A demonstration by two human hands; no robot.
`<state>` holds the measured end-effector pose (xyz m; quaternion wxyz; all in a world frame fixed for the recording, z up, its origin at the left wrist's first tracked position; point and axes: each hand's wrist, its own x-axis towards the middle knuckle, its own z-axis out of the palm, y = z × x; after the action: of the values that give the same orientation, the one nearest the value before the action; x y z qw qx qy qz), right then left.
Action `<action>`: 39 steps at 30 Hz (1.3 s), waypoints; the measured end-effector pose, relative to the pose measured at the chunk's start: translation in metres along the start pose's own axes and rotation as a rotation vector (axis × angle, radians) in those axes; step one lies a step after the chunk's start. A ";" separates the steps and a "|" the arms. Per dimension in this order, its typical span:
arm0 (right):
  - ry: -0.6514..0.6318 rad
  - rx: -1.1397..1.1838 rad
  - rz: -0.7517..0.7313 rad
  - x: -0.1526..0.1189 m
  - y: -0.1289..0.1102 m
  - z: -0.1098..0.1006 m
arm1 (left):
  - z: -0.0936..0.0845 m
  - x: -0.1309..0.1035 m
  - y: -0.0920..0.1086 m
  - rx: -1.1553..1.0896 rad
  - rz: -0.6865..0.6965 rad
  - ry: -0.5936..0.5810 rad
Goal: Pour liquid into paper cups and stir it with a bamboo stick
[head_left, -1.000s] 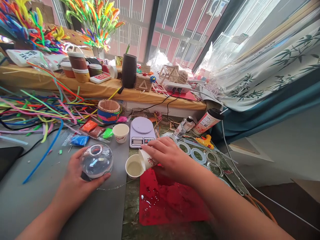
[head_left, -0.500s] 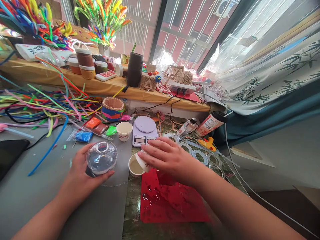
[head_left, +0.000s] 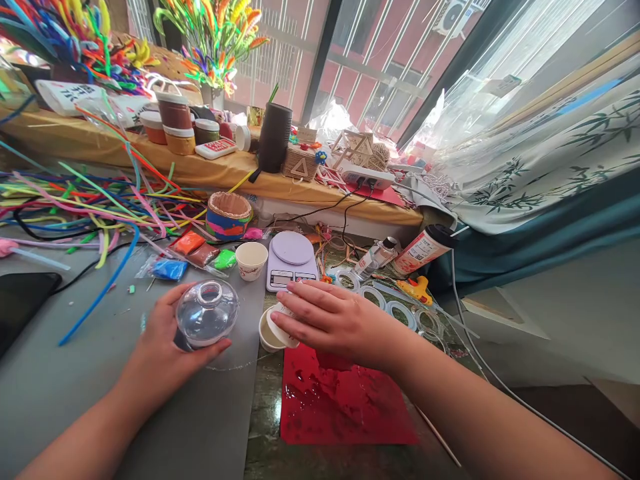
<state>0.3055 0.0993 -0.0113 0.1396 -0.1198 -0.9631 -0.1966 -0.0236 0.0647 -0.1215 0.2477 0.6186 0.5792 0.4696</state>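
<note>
My left hand [head_left: 170,340] is closed round a clear, rounded bottle [head_left: 208,319] with a short open neck, held upright above the grey mat. In my right hand [head_left: 330,320] is a white paper cup [head_left: 281,328], tipped on its side with its mouth towards the left. Most of this cup is hidden by my fingers. Directly below its rim stands a second paper cup [head_left: 269,339], upright on the table and partly covered. I cannot make out any liquid passing between the two cups. A third paper cup [head_left: 251,260] stands behind them, beside a lilac kitchen scale [head_left: 293,261].
A wet red sheet [head_left: 345,407] lies under my right forearm. Silicone rings [head_left: 400,315], a yellow glue gun [head_left: 416,289] and a clear bottle [head_left: 376,257] are on the right. Coloured clay packs [head_left: 170,269], a painted pot [head_left: 228,217] and pipe cleaners [head_left: 100,200] lie left.
The paper cup in my right hand has tilted a little and moved slightly left over the upright cup. My left hand keeps the clear bottle nearly still. The view has shifted slightly.
</note>
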 end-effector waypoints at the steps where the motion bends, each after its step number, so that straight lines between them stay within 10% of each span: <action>1: 0.003 0.002 0.002 0.000 0.000 0.000 | 0.000 0.000 -0.001 0.005 0.003 0.005; 24: 0.010 0.280 0.430 -0.015 -0.008 0.011 | -0.003 -0.002 -0.005 -0.030 -0.105 0.012; 39: 0.073 -0.024 0.176 -0.011 -0.014 -0.003 | -0.002 -0.001 -0.006 -0.070 -0.182 -0.002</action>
<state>0.3126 0.0839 -0.0170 0.1897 -0.1987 -0.9406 -0.1994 -0.0281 0.0645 -0.1257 0.3115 0.5548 0.6160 0.4644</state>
